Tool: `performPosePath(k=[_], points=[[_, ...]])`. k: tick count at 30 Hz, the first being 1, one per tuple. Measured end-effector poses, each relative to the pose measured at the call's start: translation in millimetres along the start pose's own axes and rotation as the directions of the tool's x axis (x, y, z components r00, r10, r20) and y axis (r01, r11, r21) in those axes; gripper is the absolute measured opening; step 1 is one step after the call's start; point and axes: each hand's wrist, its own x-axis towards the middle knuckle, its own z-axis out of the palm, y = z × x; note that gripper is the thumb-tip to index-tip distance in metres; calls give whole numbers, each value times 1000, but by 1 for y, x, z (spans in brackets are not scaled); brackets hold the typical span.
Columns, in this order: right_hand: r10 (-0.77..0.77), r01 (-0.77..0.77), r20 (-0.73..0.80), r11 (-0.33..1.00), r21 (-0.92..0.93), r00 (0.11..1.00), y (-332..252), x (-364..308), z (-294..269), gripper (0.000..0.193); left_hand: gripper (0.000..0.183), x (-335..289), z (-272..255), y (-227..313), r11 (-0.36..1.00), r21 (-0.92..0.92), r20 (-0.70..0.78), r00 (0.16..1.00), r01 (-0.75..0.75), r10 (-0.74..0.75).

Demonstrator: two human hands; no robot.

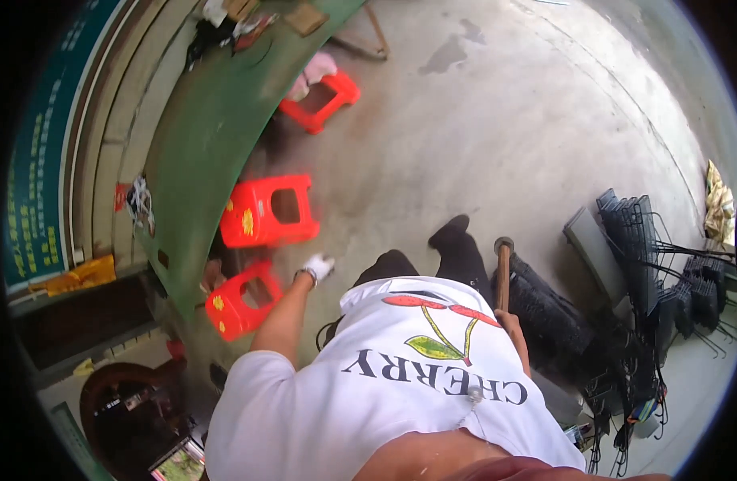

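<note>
White short-sleeved shirt [376, 341], printed with two red fruits, a green leaf and dark lettering, lay nearest the head camera. Left hand [316, 268]: in a white glove, held out over the concrete floor [433, 144], near three red plastic stools [248, 216]; its fingers looked curled, and whether they held anything could not be told. Right hand [510, 325]: partly hidden beside the shirt, closed round the wooden handle of a hammer [503, 276], whose round metal head pointed away from the wearer, beside the dark trousers [469, 260]. Stools: ranged along the edge of a green desk [200, 152], the farthest bearing a pink cloth [320, 68]. Black parts [545, 321]: piled at the right, hooked wires among them. Gold-coloured sack [720, 204]: beyond the pile, near the right rim.
</note>
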Motion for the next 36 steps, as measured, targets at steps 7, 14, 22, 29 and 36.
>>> performPosePath(k=[7, 14, 22, 29, 36], points=[[134, -130, -9, 970, 204, 991, -101, 48, -116, 19, 34, 20, -2, 231, 987, 102, 203, 974, -128, 105], [131, -96, -37, 870, 483, 991, -195, 113, -198, 24, 37, 127, -32, 516, 822, 492, 260, 949, -287, 175], [461, -279, -156, 737, 616, 873, -286, 150, -277, 41, 37, 160, 50, 1051, 197, 684, 417, 598, -703, 685], [460, -446, 176, 583, 679, 870, -392, 166, -438, 56, 31, 103, 192, 1373, 433, 19, 493, 385, -901, 780], [78, -57, 34, 311, 949, 996, -396, 326, -517, 58, 24, 190, 277, 1432, 147, 571, 734, 582, -808, 349]])
